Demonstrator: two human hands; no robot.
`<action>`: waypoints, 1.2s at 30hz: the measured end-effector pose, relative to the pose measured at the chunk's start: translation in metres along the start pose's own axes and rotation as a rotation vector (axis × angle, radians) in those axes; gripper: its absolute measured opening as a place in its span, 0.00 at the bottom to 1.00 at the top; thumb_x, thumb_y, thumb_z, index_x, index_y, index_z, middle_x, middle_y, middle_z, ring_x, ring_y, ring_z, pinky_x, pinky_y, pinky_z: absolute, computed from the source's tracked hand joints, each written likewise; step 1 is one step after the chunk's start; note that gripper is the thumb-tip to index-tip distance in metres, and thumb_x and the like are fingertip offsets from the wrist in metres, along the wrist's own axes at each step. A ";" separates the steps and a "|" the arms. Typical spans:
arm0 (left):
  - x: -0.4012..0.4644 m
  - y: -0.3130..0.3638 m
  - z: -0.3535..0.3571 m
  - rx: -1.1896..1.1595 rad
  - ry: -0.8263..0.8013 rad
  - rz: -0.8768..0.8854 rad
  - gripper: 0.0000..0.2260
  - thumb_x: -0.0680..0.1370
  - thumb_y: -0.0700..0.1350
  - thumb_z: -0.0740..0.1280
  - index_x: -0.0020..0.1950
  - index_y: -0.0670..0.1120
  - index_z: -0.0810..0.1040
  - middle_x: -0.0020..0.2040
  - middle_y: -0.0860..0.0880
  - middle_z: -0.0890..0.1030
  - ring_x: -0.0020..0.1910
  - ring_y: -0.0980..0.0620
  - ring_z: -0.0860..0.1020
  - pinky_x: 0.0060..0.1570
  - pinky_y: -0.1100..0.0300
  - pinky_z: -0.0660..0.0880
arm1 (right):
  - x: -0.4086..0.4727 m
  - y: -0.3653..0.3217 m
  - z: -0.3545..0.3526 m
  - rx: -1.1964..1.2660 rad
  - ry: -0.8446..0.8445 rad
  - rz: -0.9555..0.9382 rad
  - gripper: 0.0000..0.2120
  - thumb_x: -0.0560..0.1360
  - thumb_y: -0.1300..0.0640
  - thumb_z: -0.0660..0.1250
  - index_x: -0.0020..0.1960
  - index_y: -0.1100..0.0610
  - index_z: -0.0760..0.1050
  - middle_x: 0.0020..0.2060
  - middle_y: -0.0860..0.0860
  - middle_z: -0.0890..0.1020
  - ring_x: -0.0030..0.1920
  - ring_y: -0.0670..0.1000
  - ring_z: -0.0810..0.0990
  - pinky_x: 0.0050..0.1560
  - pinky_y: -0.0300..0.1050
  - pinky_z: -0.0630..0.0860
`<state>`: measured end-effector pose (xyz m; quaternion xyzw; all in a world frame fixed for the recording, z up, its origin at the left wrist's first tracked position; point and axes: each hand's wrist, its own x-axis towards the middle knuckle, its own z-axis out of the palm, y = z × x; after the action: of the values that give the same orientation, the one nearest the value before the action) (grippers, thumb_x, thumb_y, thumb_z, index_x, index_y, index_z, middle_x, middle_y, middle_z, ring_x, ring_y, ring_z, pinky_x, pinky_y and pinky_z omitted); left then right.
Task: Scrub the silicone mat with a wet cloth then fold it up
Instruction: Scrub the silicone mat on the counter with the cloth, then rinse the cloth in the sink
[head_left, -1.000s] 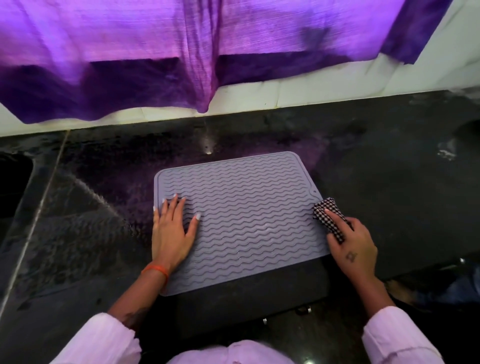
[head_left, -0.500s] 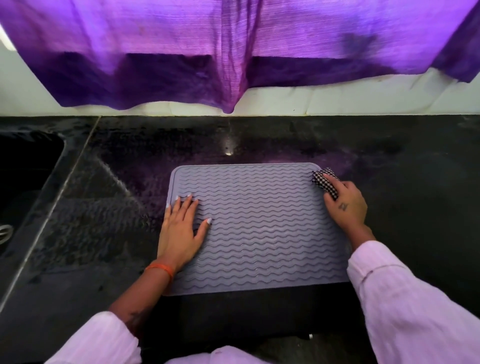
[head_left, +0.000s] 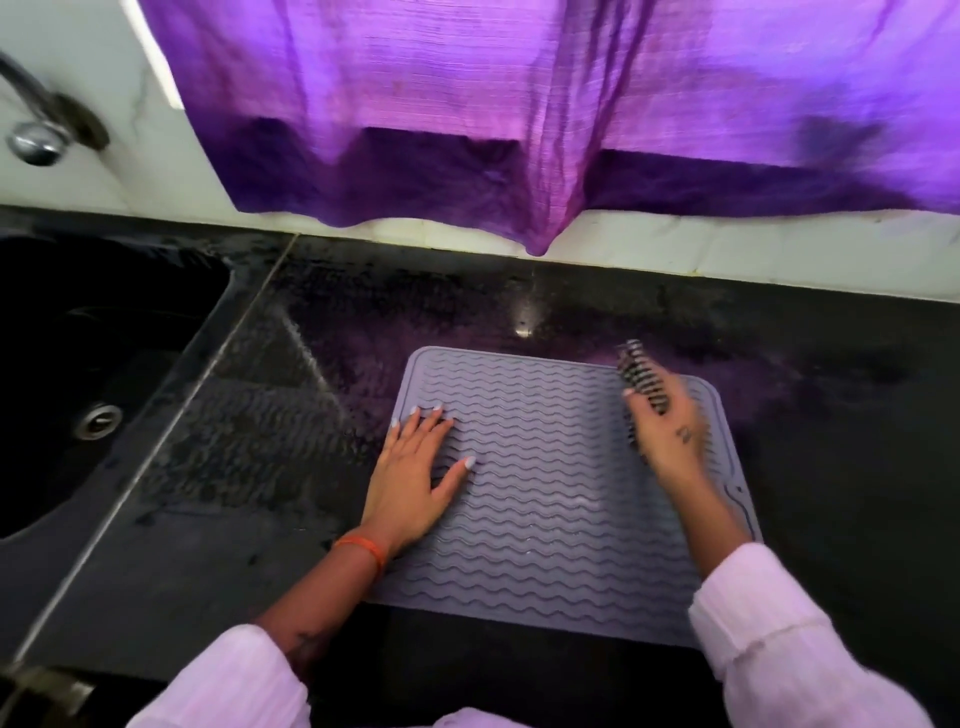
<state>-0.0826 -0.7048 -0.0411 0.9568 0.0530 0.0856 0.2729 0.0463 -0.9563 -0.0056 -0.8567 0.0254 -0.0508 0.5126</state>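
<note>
Head view: scrubbing step; left hand (head_left: 415, 478) flat on mat (head_left: 550, 493), right hand (head_left: 670, 431) gripping cloth (head_left: 641, 374); next, more strokes.

Head-worn wide-angle view, looking forward and steeply down
A single camera looks from above the person's chest onto the table (head_left: 831, 467); both forearms enter from the bottom edge, the mat (head_left: 545, 493) lies close, just below centre, the sink (head_left: 104, 364) falls at the left edge, and the purple curtain (head_left: 519, 104) on the far wall fills the top
</note>
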 end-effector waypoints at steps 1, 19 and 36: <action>-0.001 0.003 -0.004 -0.129 0.027 -0.054 0.22 0.79 0.55 0.63 0.71 0.49 0.70 0.73 0.51 0.66 0.75 0.52 0.57 0.75 0.57 0.48 | -0.015 -0.012 0.018 0.128 -0.082 0.031 0.19 0.74 0.58 0.68 0.64 0.52 0.73 0.53 0.48 0.81 0.52 0.50 0.79 0.48 0.38 0.73; -0.031 0.004 -0.109 -1.650 0.291 -0.718 0.09 0.78 0.41 0.64 0.56 0.41 0.76 0.50 0.44 0.83 0.44 0.51 0.82 0.47 0.56 0.79 | -0.115 -0.152 0.148 0.736 -0.836 0.497 0.09 0.79 0.59 0.60 0.49 0.61 0.77 0.41 0.57 0.83 0.39 0.52 0.82 0.42 0.45 0.79; -0.054 -0.120 -0.186 -1.607 0.276 -0.706 0.16 0.69 0.47 0.71 0.55 0.45 0.79 0.47 0.47 0.85 0.41 0.55 0.82 0.37 0.64 0.78 | -0.146 -0.209 0.250 -0.036 -0.592 -0.442 0.08 0.73 0.50 0.69 0.38 0.52 0.78 0.34 0.45 0.81 0.38 0.45 0.79 0.41 0.39 0.73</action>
<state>-0.1783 -0.5154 0.0436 0.3852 0.3013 0.1223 0.8636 -0.0723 -0.6241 0.0523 -0.8282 -0.3085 0.0902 0.4592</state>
